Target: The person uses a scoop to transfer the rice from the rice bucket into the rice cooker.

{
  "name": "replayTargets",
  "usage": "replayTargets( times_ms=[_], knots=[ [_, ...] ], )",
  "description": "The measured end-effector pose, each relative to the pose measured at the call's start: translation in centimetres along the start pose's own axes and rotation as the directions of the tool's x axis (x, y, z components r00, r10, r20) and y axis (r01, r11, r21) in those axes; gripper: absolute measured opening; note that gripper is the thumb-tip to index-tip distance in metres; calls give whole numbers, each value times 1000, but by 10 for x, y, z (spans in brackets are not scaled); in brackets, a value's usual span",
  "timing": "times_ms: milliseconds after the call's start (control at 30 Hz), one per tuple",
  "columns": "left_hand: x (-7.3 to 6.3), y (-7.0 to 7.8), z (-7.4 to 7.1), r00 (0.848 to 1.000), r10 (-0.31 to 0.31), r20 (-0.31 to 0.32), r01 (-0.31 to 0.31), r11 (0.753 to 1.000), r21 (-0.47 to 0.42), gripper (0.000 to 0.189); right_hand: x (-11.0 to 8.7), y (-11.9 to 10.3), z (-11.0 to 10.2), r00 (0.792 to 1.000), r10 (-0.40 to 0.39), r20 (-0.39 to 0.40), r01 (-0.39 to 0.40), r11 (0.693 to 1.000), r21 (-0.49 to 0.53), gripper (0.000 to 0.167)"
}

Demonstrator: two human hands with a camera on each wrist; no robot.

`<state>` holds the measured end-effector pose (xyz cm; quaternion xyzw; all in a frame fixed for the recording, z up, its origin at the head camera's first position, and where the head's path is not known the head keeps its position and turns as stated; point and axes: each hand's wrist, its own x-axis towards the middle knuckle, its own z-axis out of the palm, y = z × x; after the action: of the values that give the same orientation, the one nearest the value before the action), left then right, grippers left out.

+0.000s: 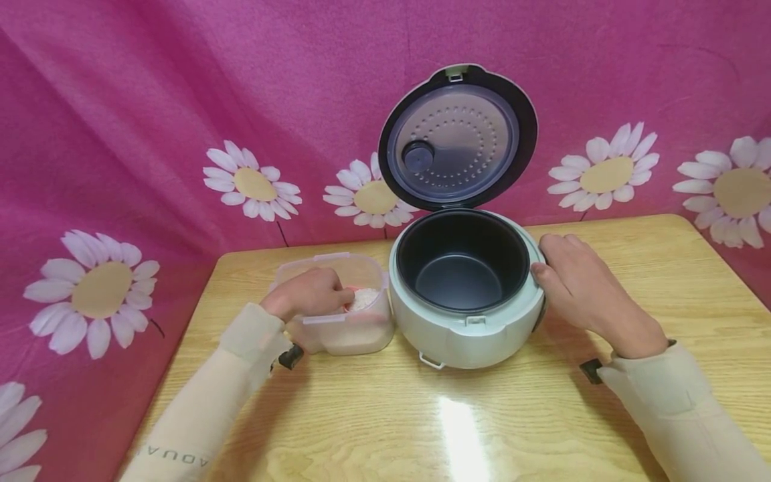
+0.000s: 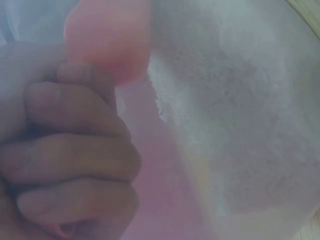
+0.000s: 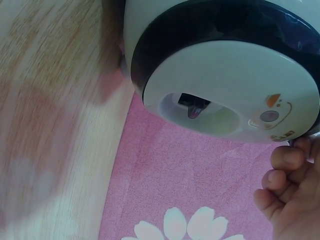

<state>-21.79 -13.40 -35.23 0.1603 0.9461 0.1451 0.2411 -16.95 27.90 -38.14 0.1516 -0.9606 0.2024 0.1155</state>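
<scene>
My left hand [image 1: 316,292] is down inside a clear plastic container [image 1: 355,335] and grips a pink scoop [image 2: 107,40]. Its fingers curl round the handle, and a bit of pink shows below the little finger in the left wrist view. White rice [image 1: 364,299] lies just beyond the fingertips. To the right, touching the container, stands a pale green rice cooker [image 1: 464,341] with its lid [image 1: 476,120] raised and a dark inner pot [image 1: 460,278] inside. My right hand [image 1: 581,288] holds the cooker's right side, thumb at the rim; some fingers are hidden in the head view.
Both containers stand on a light wooden table [image 1: 373,415], near its back edge. A pink cloth [image 1: 301,80] with large daisies hangs behind and to the left. The cooker's folded-out carrying handle is dark at its right side [image 1: 540,314]. A latch tab [image 1: 431,361] juts from its front.
</scene>
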Motion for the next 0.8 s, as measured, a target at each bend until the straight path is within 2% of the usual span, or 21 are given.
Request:
replayTargets(
  times_ms=[533, 800],
  knots=[
    [-1, -1, -2, 1000, 5, -15, -4, 1000, 17, 36, 0, 0, 1, 1000, -1, -1, 1, 1000, 14, 20],
    [-4, -2, -4, 993, 105, -50, -103, 994, 45, 33, -1, 0, 1, 1000, -8, -11, 8, 1000, 10, 20]
  ],
)
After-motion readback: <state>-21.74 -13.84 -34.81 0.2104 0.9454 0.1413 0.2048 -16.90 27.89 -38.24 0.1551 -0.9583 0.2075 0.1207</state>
